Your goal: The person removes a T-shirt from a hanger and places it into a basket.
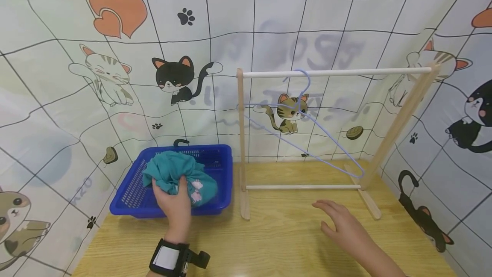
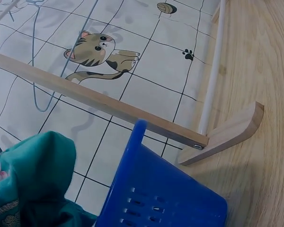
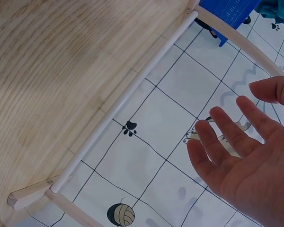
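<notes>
In the head view my left hand [image 1: 174, 202] grips a bunched teal cloth garment [image 1: 174, 170] with pinkish-white prints. The garment is in or just over the blue plastic basket [image 1: 132, 195]; I cannot tell whether it touches the bottom. Teal folds [image 2: 35, 175] also show beside the basket wall [image 2: 165, 189] in the left wrist view. My right hand [image 1: 344, 228] hovers over the table in front of the rack, holding nothing. Its fingers are spread and slightly bent in the right wrist view, palm [image 3: 255, 184] visible.
A wooden rack [image 1: 241, 140] with a white top rod [image 1: 346, 72] stands right of the basket. From that rod hangs a light-blue hanger [image 1: 330, 138], turned at an angle. The wood table [image 1: 269, 243] meets a cat-printed wall covering [image 1: 230, 12] at the back.
</notes>
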Demonstrator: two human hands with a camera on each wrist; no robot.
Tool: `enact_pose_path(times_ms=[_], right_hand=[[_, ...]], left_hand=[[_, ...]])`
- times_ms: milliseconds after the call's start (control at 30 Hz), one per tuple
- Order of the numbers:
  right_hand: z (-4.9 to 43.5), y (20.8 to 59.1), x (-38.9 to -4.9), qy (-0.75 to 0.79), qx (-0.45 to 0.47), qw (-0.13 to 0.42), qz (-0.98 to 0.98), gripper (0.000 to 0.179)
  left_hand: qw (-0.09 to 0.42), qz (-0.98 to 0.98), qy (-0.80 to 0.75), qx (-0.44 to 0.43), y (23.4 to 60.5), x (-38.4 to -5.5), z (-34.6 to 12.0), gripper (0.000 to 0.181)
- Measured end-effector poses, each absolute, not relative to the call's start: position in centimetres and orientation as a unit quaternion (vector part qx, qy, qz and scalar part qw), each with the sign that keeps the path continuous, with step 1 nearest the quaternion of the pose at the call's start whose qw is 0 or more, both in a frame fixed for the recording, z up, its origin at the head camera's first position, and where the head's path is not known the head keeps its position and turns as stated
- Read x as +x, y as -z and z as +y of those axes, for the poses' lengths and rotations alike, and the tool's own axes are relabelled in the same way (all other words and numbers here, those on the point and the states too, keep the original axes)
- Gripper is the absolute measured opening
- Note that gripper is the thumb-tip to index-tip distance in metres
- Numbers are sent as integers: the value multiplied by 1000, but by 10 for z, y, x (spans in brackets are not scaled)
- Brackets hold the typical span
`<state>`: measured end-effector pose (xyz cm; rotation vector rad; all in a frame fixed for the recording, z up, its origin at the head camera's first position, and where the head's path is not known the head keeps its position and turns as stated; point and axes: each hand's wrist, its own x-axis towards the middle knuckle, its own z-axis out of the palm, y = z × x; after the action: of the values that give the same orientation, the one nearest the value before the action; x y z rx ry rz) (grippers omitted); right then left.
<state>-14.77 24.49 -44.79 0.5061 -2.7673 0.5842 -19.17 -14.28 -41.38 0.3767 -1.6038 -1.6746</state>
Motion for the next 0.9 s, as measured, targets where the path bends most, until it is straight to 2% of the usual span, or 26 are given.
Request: enact_pose_path(times_ms=[267,900], right_hand=[[247,453,-147,-205,173,120,-956,46],[247,452,-145,-221,165,102,-956,47]], left_hand=[[324,-685,626,185,445,-206,-155,89],[307,-677,655,134,449,-207,-158,78]])
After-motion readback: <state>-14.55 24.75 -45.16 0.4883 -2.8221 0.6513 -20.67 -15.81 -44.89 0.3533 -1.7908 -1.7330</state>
